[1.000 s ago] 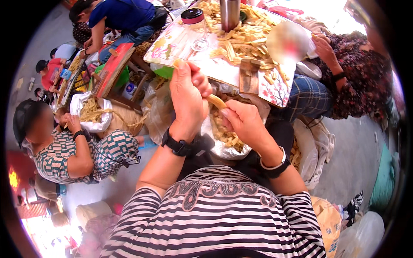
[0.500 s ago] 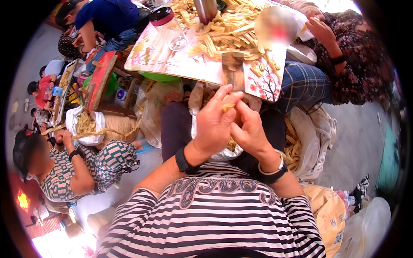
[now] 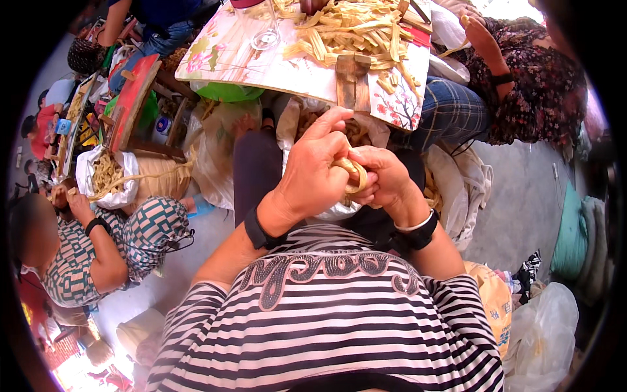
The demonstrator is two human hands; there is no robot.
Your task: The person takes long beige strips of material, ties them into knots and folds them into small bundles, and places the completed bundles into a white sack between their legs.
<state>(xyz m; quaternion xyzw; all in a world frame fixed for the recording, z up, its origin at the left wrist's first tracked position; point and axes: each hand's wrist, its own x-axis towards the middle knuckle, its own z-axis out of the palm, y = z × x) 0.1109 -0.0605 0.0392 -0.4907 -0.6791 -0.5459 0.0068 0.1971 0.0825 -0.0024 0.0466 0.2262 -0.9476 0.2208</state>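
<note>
A pale yellow strip (image 3: 357,175), bent into a loop, is held between my two hands above my lap. My left hand (image 3: 312,171) pinches it with the thumb and curled fingers while its index finger points out toward the table. Closed round the other side of the loop is my right hand (image 3: 386,171), its fingertips touching those of the left. Just beyond them, a wooden block (image 3: 353,81) lies at the near edge of the flower-patterned table (image 3: 287,75). A pile of similar strips (image 3: 356,29) covers the table's far part.
A clear jar (image 3: 264,38) stands left of the pile. Bags with strips hang or stand below the table, one a white bag (image 3: 287,127) between my knees. A person in a dark floral top (image 3: 522,72) sits at right; another in checked clothes (image 3: 85,261) handles strips at left.
The strip now shows as a loop between my hands, where before only a bit showed at my fingertips. My right hand has turned and curled its fingers. The whole view has shifted.
</note>
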